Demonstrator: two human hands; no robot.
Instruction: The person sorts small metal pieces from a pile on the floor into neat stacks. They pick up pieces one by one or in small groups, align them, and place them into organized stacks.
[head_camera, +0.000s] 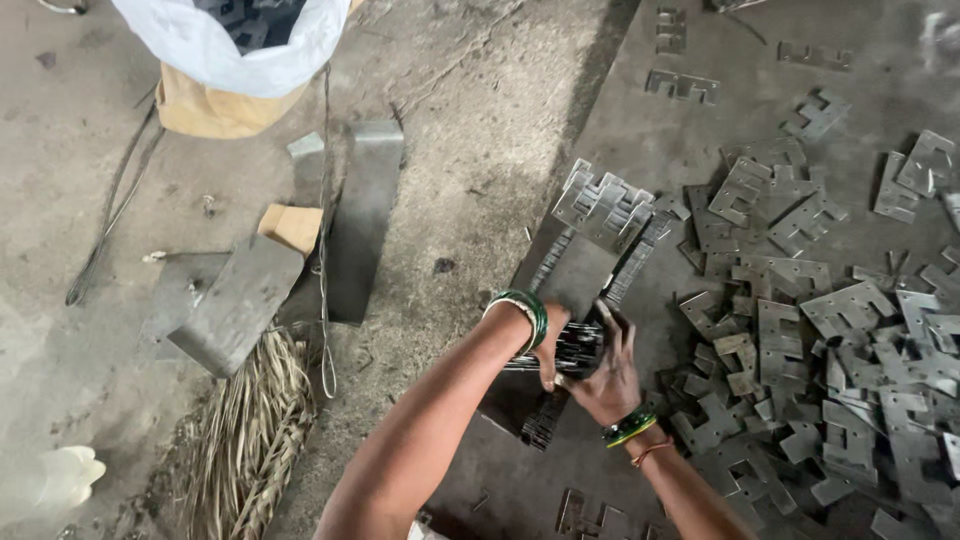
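Both my hands close around a thick stack of thin stamped metal plates (578, 350), held on edge above a dark metal sheet. My left hand (549, 345), with green bangles at the wrist, grips the stack's left side. My right hand (606, 372), with a green bangle and an orange thread, wraps its right side and top. Below the hands another row of plates (545, 420) stands on edge. Beyond them lies a neat fanned bundle of the same notched plates (603, 208).
A large loose heap of notched grey metal plates (830, 340) covers the right side. Left on the dusty floor lie flat metal bars (362, 215), a cardboard scrap (292, 226), a dried-grass broom (250, 430), a wire and a white sack (235, 45).
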